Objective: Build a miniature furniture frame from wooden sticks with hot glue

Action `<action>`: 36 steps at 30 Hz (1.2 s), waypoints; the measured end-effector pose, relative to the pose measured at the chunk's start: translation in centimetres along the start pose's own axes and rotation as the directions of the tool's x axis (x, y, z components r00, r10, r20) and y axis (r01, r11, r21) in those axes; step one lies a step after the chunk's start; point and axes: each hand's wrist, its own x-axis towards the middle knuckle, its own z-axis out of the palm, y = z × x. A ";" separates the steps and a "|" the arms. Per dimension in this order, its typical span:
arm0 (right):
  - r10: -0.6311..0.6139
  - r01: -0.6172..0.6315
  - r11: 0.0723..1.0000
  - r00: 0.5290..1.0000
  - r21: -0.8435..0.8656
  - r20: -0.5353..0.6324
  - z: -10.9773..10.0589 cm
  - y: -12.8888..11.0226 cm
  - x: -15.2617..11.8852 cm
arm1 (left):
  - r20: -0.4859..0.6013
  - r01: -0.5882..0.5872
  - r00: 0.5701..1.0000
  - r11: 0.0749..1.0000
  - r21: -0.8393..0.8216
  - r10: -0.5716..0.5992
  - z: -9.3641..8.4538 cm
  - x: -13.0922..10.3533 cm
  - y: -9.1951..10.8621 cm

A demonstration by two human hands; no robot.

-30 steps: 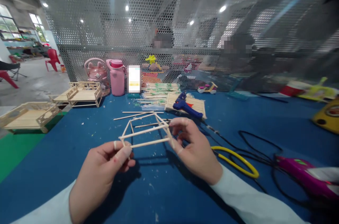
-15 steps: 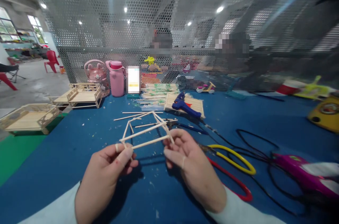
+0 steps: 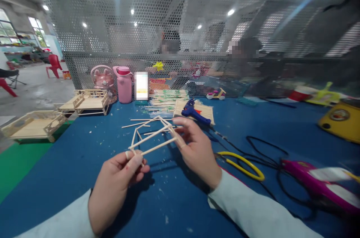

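Note:
Between my hands is a small open frame of thin wooden sticks [image 3: 153, 136], raised above the blue tabletop. My left hand [image 3: 115, 181] is closed, pinching the frame's near left corner between thumb and fingers. My right hand [image 3: 197, 149] curls round the frame's right end, thumb below and index finger at the upper corner. Its other fingertips are partly hidden behind the sticks. Beyond the frame lie several loose sticks [image 3: 135, 120]. A blue glue gun [image 3: 195, 112] rests on a flat panel of sticks [image 3: 208, 113].
To the right lie pliers with a yellow handle [image 3: 244, 166], black cords and a purple tool [image 3: 317, 181]. Stick bundles [image 3: 168, 97], a pink flask [image 3: 125, 86] and a phone [image 3: 141, 86] stand behind. Finished stick models [image 3: 35, 125] are at left. A perforated screen [image 3: 112, 39] backs the table.
My right hand has moved up and slightly left along the frame's right end, its index finger now at the upper corner. My left hand keeps its pinch. The view has shifted slightly.

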 end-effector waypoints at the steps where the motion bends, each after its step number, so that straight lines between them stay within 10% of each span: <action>1: 0.092 -0.089 0.994 0.995 0.064 -0.040 0.0 -0.2 -0.3 | -0.006 0.004 1.000 1.000 -0.010 -0.004 0.1 0.0 0.0; 4: 0.362 -0.372 0.896 0.928 0.242 0.087 0.0 -1.0 -1.7 | -0.026 0.004 1.000 0.999 -0.048 -0.006 0.3 0.0 -0.1; 8: 0.400 -0.542 0.782 0.816 0.309 0.417 1.1 -3.3 -3.6 | -0.020 0.019 1.000 0.994 -0.105 -0.022 0.4 -0.3 -0.5; 16: 0.236 -0.311 0.926 0.920 0.216 0.313 3.1 -5.3 -4.1 | 0.065 0.087 0.995 0.989 -0.116 -0.080 1.1 -1.0 -1.9; 36: 0.119 -0.125 0.992 0.928 -0.008 0.354 2.2 -4.8 -2.7 | 0.189 0.156 0.971 0.987 -0.033 -0.147 3.1 -2.6 -3.0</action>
